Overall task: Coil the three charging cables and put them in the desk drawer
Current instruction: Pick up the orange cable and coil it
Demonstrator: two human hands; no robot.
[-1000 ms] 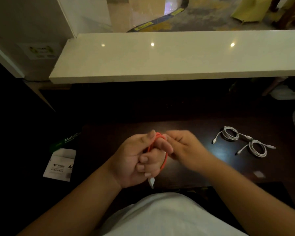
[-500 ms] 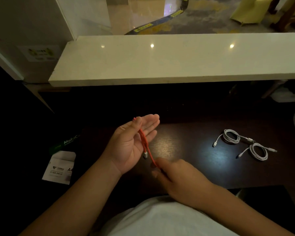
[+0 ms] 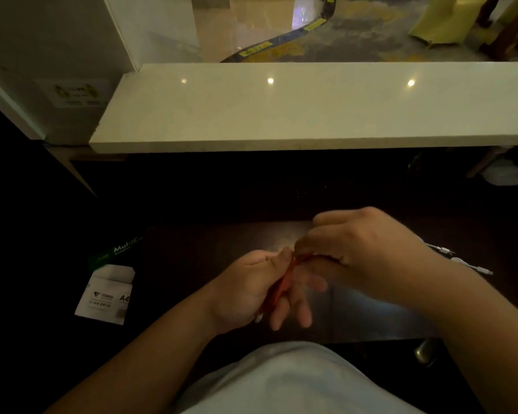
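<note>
Red cable (image 3: 281, 286) slants down-left | left hand (image 3: 245, 294), right hand (image 3: 362, 252) grips pinch it

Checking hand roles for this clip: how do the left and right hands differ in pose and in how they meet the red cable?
The left hand sits low with loosely spread fingers; the red cable crosses it. The right hand is higher, fingers curled, pinching the cable's upper end. Both touch it.

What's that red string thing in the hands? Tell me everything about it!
It is a thin red cable, bendy like rubber, gathered into a few strands. It runs slanting between the two hands, above a dark desk. The left hand holds its lower part, where a small white plug pokes out. The right hand pinches its top end. Most of it is hidden.
</note>
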